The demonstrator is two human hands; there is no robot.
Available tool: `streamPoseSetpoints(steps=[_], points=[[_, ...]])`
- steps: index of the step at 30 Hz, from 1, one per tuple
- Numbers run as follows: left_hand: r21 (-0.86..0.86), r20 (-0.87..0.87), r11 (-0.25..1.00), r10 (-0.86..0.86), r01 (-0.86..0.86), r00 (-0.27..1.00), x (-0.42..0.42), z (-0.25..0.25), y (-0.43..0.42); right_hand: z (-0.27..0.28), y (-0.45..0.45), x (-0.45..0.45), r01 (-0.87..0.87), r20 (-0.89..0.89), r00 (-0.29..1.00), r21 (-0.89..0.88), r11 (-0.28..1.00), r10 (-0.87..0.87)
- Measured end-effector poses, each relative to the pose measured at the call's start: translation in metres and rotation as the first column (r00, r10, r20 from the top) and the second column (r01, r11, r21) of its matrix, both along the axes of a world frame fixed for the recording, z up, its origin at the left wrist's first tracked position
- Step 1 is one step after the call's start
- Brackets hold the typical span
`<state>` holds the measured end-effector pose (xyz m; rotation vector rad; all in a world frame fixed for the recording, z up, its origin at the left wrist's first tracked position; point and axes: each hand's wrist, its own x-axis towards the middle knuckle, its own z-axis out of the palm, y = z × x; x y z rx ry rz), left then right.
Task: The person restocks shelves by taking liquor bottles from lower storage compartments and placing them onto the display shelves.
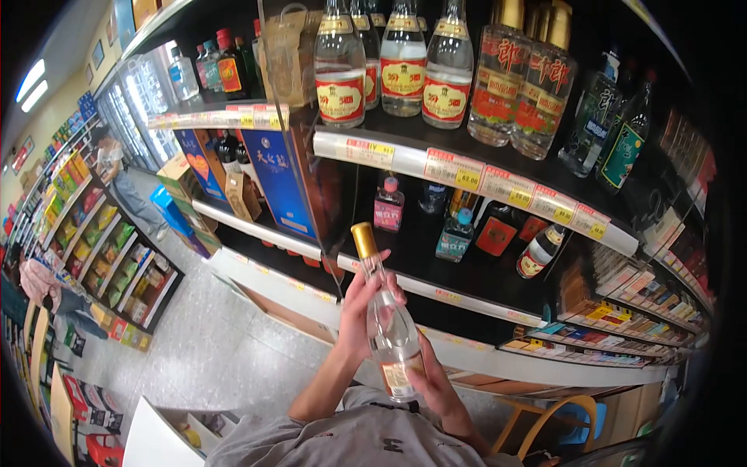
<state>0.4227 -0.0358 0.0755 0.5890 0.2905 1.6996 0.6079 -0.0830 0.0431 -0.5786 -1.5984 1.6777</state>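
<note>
Clear-glass, gold-capped btl point(393, 323), tilted, in front of shelves: L hand point(362, 300) wrapped round neck, R hand point(434, 383) gripping lower body by pale label point(399, 379), print illegible. Beyond, black upper shelf point(375, 122): clear-glass btls w/ red-and-cream labels point(404, 78), "汾酒"; to R, gold-capped clear btls point(498, 82), red "郎". Yellow price tag point(468, 179): "62.00".

The gripped bottle point(391, 323) is clear, with a gold cap point(363, 240) and pale label point(398, 381). Beyond the grip: a pink bottle point(388, 206), a blue-capped teal bottle point(454, 240). Left of it: a blue box point(278, 183), speckled grey floor point(187, 331). Below: a grey shirt point(334, 436).
</note>
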Motion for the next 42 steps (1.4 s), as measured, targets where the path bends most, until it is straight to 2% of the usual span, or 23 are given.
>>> streamPoseSetpoints(steps=[2,4,6,8,10,12,14,15,16,17,18,20,22,23,24,26,28,30,32,34,36,40,42], points=[[0.047,-0.098,0.997,0.068,-0.063,0.993,0.003,0.001,-0.005,-0.016,-0.002,0.009,0.051,-0.007,0.999,-0.078,0.996,-0.052],[0.059,-0.132,0.993,0.108,-0.101,0.985,0.007,0.006,-0.009,-0.017,-0.002,0.012,0.169,0.020,0.985,0.067,0.983,-0.171],[-0.036,-0.248,0.958,0.266,-0.283,0.932,0.013,0.015,-0.015,-0.001,-0.005,0.011,0.273,0.056,0.957,0.151,0.950,-0.284],[-0.052,-0.261,0.946,0.298,-0.321,0.918,0.022,0.016,-0.017,0.012,-0.007,0.010,0.362,0.246,0.809,0.509,0.781,-0.535],[-0.034,-0.282,0.891,0.425,-0.452,0.860,0.034,0.015,-0.023,0.007,-0.007,0.007,0.412,0.249,0.745,0.559,0.720,-0.619],[-0.025,-0.251,0.883,0.448,-0.469,0.858,0.046,0.016,-0.031,-0.001,-0.006,0.008,0.455,0.241,0.676,0.606,0.652,-0.696],[0.069,-0.365,0.878,0.464,-0.474,0.807,0.053,0.012,-0.038,-0.010,-0.004,0.016,0.464,0.259,0.663,0.594,0.658,-0.702],[0.076,-0.428,0.926,0.366,-0.371,0.826,0.050,0.014,-0.043,-0.019,-0.001,0.020,0.464,0.251,0.666,0.598,0.653,-0.703],[0.085,-0.428,0.923,0.373,-0.374,0.823,0.043,0.015,-0.045,-0.030,0.000,0.024,0.485,0.198,0.756,0.471,0.737,-0.624],[0.125,-0.509,0.971,0.237,-0.202,0.827,0.036,0.015,-0.046,-0.039,-0.001,0.027,0.477,0.126,0.832,0.337,0.812,-0.540],[0.147,-0.592,0.989,0.106,-0.022,0.799,0.032,0.014,-0.047,-0.044,-0.005,0.029,0.473,0.119,0.836,0.342,0.812,-0.536],[0.171,-0.557,0.984,0.056,0.048,0.828,0.030,0.009,-0.047,-0.056,-0.015,0.035,0.210,-0.065,0.974,-0.123,0.970,-0.219],[0.128,-0.671,0.966,-0.082,0.224,0.737,0.020,0.010,-0.048,-0.064,-0.015,0.037,0.109,-0.109,0.985,-0.226,0.968,-0.136],[0.072,-0.660,0.942,-0.200,0.326,0.724,0.015,0.017,-0.052,-0.063,-0.014,0.038,0.036,-0.129,0.990,-0.185,0.982,-0.060],[0.078,-0.664,0.943,-0.193,0.324,0.722,0.010,0.022,-0.056,-0.056,-0.010,0.037,-0.036,-0.144,0.989,-0.139,0.990,0.015],[0.161,-0.804,0.908,-0.106,0.387,0.585,-0.001,0.036,-0.062,-0.040,0.007,0.039,-0.057,-0.143,0.989,-0.075,0.996,0.046],[0.248,-0.826,0.905,0.012,0.346,0.563,-0.005,0.054,-0.070,-0.016,0.032,0.043,-0.093,0.096,0.993,0.310,0.946,0.066],[0.422,-0.726,0.883,0.194,0.204,0.660,-0.007,0.058,-0.076,0.032,0.035,0.042,-0.082,0.116,0.992,0.353,0.932,0.043],[0.456,-0.710,0.883,0.285,0.111,0.644,-0.012,0.071,-0.080,0.077,0.042,0.037,-0.105,0.239,0.971,0.441,0.891,-0.004],[0.529,-0.558,0.848,0.351,-0.003,0.752,-0.014,0.086,-0.079,0.104,0.056,0.031,-0.100,0.227,0.973,0.558,0.824,-0.036],[0.664,-0.470,0.746,0.472,-0.054,0.746,-0.024,0.114,-0.070,0.142,0.062,0.023,-0.103,0.255,0.960,0.712,0.694,-0.119],[0.829,-0.320,0.535,0.690,-0.160,0.650,-0.040,0.195,-0.058,0.223,0.079,-0.003,0.035,0.038,0.969,0.956,0.291,-0.242],[0.878,-0.262,0.443,0.762,-0.181,0.592,-0.048,0.233,-0.044,0.264,0.092,-0.011,0.046,0.023,0.957,0.972,0.231,-0.289]])
